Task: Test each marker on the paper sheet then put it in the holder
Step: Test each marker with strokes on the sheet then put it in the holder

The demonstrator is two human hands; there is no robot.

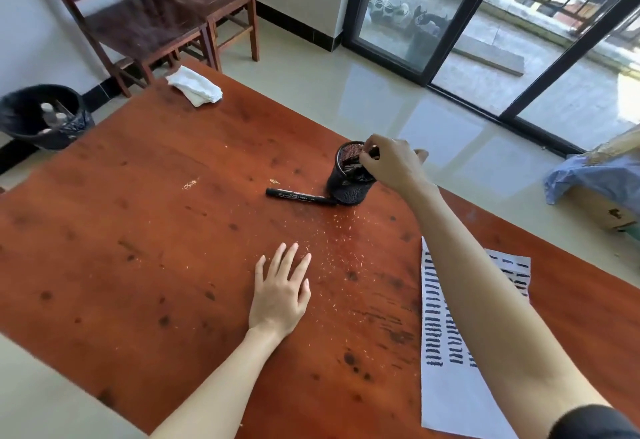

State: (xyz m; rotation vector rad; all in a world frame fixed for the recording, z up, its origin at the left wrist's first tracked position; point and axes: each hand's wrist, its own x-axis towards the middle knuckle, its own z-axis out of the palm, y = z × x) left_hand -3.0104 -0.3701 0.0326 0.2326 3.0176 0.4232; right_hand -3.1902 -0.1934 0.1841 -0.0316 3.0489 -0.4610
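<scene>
Left hand lies flat on the desk, fingers straight, holding nothing. 1 marker lies far of it, long axis left-right, its right end touching the holder. Right hand, nearer, pinches another marker over the holder's mouth. Marked paper sheet lies near right.

A crumpled white cloth lies at the far corner of the reddish-brown wooden counter. Beyond that corner stand two dark wooden chairs. Left of the counter, on the floor, sits a black-lined round bin holding bottles.
</scene>
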